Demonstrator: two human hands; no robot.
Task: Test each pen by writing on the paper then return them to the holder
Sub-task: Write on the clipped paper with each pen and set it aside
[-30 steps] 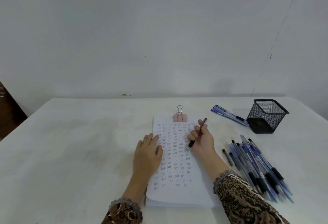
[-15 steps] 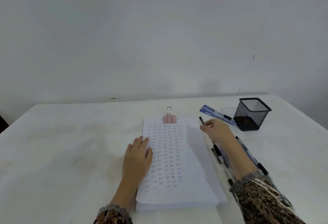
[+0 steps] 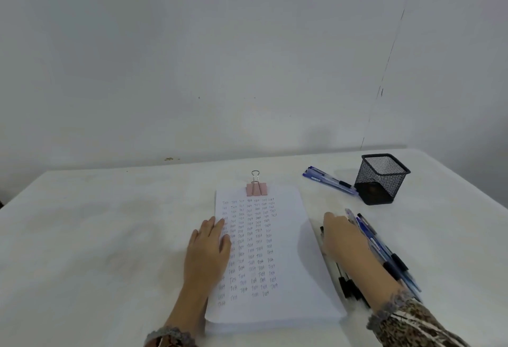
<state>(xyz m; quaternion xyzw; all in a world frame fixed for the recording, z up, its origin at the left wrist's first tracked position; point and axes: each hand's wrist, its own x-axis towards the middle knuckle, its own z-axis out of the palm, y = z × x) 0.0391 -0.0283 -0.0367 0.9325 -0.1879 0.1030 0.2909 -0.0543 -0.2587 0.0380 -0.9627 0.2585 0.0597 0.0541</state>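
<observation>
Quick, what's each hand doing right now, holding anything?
Left hand: open, lying flat on the paper.
Right hand: down on the pile of pens; cannot tell whether it grips one.

I find the paper stack (image 3: 275,250) lying mid-counter (image 3: 96,236), a clip (image 3: 256,188) on its far edge; the left hand (image 3: 207,247) rests on its left margin; right of it lies a pile of pens (image 3: 384,253), the right hand (image 3: 341,236) over them; behind stands the holder (image 3: 380,181), a few pens (image 3: 330,180) just left of it.
</observation>
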